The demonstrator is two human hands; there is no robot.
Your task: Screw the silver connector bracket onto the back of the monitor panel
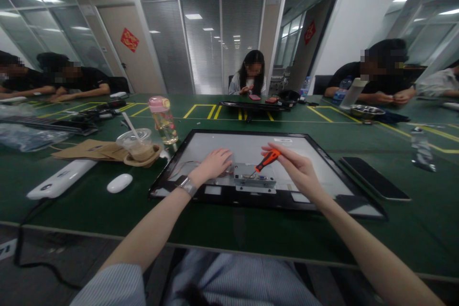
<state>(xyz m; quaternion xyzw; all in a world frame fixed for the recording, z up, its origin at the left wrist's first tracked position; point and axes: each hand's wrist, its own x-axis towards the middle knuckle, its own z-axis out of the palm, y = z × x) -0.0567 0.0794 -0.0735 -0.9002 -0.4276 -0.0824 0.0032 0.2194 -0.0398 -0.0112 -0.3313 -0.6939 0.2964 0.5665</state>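
Observation:
A flat display panel point(201, 146) with a black frame lies back side up on the green table in front of me. Near its front edge sits a metal bracket point(255, 183) with connector ports. My right hand point(299, 169) grips an orange and black screwdriver point(267, 160) at its handle end, the shaft slanting down left toward the bracket. My left hand point(215, 165) rests palm down at the bracket's left side, fingers stretched out, beside some thin wires point(184, 165). Whether the screwdriver tip touches a screw is too small to tell.
Left of the panel stand an iced drink cup point(135, 142) in a cardboard holder, a pink-capped bottle point(163, 119), a white mouse-shaped case point(119, 183) and a white power strip point(60, 180). A black phone point(373, 178) lies to the right. Several people sit across the table.

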